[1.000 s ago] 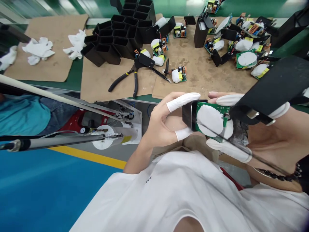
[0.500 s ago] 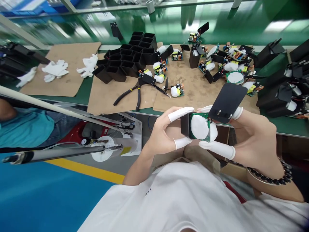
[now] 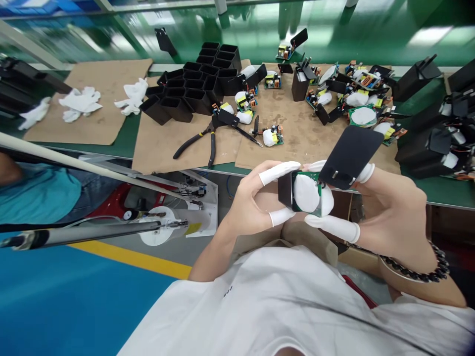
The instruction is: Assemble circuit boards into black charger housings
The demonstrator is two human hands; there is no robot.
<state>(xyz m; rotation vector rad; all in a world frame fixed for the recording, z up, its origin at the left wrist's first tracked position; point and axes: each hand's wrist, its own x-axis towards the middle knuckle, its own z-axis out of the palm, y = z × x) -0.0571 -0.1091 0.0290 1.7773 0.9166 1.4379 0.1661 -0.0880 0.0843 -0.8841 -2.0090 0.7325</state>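
Note:
My left hand [image 3: 252, 200], with white finger cots on thumb and finger, grips a black plastic case [image 3: 285, 191] on its side, open end to the right. Partly inside that case sits a green circuit board [image 3: 312, 179] bearing a round white pad [image 3: 306, 194]. My right hand [image 3: 393, 210], also in finger cots, holds the board's outer end between thumb and fingers. A flat black end cover [image 3: 351, 155], attached at the board's end, tilts up against the right fingers. The right fingertips are partly hidden behind the cover and board.
Cardboard on the green bench carries pliers [image 3: 211, 141], a cluster of empty black cases [image 3: 200, 94] and several loose circuit boards [image 3: 359, 96]. More filled cases [image 3: 426, 153] stand at right. White gloves [image 3: 81, 102] lie at left. A person in a teal top [image 3: 37, 195] sits at far left.
The view has shifted slightly, so the bench items sit a little differently in it. Both hands keep their hold, with the board still partway in the case.

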